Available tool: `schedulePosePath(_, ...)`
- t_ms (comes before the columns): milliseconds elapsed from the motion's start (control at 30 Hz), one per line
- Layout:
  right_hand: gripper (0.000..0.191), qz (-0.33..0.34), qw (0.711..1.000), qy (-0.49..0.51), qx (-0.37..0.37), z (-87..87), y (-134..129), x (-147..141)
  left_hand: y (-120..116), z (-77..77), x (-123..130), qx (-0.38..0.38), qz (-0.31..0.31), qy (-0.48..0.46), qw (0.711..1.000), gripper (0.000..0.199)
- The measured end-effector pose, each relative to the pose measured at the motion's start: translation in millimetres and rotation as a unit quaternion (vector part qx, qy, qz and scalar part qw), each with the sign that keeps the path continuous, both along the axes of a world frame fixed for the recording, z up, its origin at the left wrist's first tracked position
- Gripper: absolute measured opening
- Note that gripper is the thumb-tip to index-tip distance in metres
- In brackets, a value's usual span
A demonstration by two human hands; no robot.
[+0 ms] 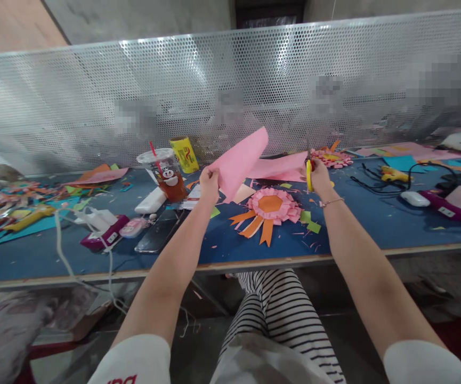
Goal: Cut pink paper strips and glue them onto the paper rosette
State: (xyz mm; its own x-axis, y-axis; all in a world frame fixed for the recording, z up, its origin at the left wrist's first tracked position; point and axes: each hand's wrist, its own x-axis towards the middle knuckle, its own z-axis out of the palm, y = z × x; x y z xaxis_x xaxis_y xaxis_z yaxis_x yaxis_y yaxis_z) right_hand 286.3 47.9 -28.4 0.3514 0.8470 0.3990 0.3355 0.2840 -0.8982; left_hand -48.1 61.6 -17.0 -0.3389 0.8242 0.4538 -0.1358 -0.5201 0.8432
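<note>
A pink sheet of paper is pinched at its lower left corner by my left hand, and it curls up above the table. My right hand grips yellow-handled scissors, blades pointing up. Another stretch of pink paper reaches toward the scissors; I cannot tell if it joins the sheet or if my right fingers touch it. Between my arms lies a pink paper rosette with an orange centre and orange tails. Green paper squares are beside it.
A lidded drink cup with a red straw, a yellow packet and a phone stand or lie left. Purple power strips, cables and glue guns are at both sides. A perforated metal screen borders the back.
</note>
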Motion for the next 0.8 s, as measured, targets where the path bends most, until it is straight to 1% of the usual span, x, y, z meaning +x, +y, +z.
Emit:
schedulePosePath(67, 0.052, 0.074, 0.991, 0.100, 0.047, 5.8, -4.2, -14.3, -3.8, 0.4, 4.8, 0.011, -0.053, 0.009, 0.998, 0.016)
schedulePosePath(100, 0.053, 0.100, 0.985, 0.127, 0.063, 8.3, -7.0, -20.5, -5.4, 0.8, 6.9, 0.018, -0.072, 0.012, 0.997, 0.016)
schedulePosePath(167, 0.053, 0.137, 0.975, 0.148, 0.088, 11.7, -12.0, -29.8, -7.8, 1.5, 10.5, 0.031, -0.096, 0.018, 0.995, 0.018)
schedulePosePath(200, 0.053, 0.145, 0.973, 0.148, 0.097, 12.4, -13.7, -32.7, -8.6, 1.8, 11.8, 0.036, -0.101, 0.020, 0.994, 0.019)
schedulePosePath(300, 0.053, 0.149, 0.975, 0.122, 0.114, 11.1, -13.4, -36.1, -9.5, 2.1, 14.2, 0.038, -0.101, 0.032, 0.994, 0.022)
schedulePosePath(433, 0.053, 0.152, 0.979, 0.076, 0.116, 4.6, -5.1, -35.2, -10.2, 2.7, 16.0, 0.027, -0.071, 0.068, 0.995, 0.024)
schedulePosePath(567, 0.054, 0.134, 0.982, 0.055, 0.122, 1.0, -0.2, -35.5, -11.5, 3.2, 15.7, 0.034, -0.060, 0.088, 0.994, 0.024)
schedulePosePath(700, 0.052, 0.107, 0.984, 0.038, 0.135, 2.6, -3.0, -37.5, -10.1, 1.0, 13.2, -0.009, -0.065, 0.086, 0.994, 0.023)
schedulePosePath(800, 0.046, 0.080, 0.987, 0.006, 0.141, 4.9, -9.1, -40.8, -8.8, -1.3, 13.0, -0.042, -0.065, 0.061, 0.995, 0.027)
